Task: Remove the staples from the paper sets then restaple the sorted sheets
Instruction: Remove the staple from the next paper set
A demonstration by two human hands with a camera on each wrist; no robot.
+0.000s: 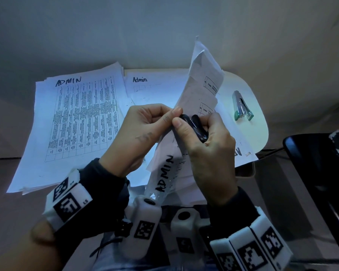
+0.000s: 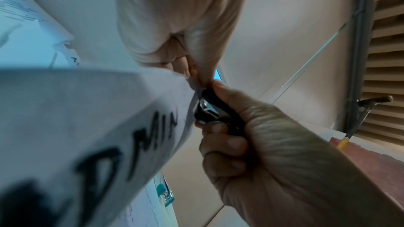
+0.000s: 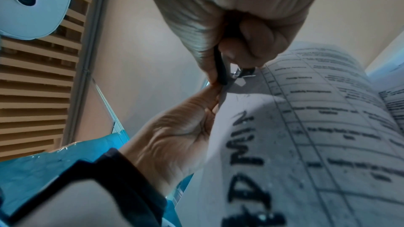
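The stapled paper set (image 1: pixel 199 90), marked "ADMIN", is held up above the white rounded bench (image 1: pixel 260 132). The left hand (image 1: pixel 145 126) pinches its corner between thumb and forefinger. The right hand (image 1: pixel 207 145) is clenched around a glossy black staple remover (image 1: pixel 194 126), whose metal claws meet that corner. Beyond the set's right edge, a teal-tipped metal stapler (image 1: pixel 242 106) lies on the bench; left of it sits a printed paper stack (image 1: pixel 76 122). A slatted wooden wall (image 2: pixel 384 58) stands behind.

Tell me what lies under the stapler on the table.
The stapler lies on bare white tabletop, right of the spread papers. No sheet shows beneath it, though the patch directly under its base is covered.
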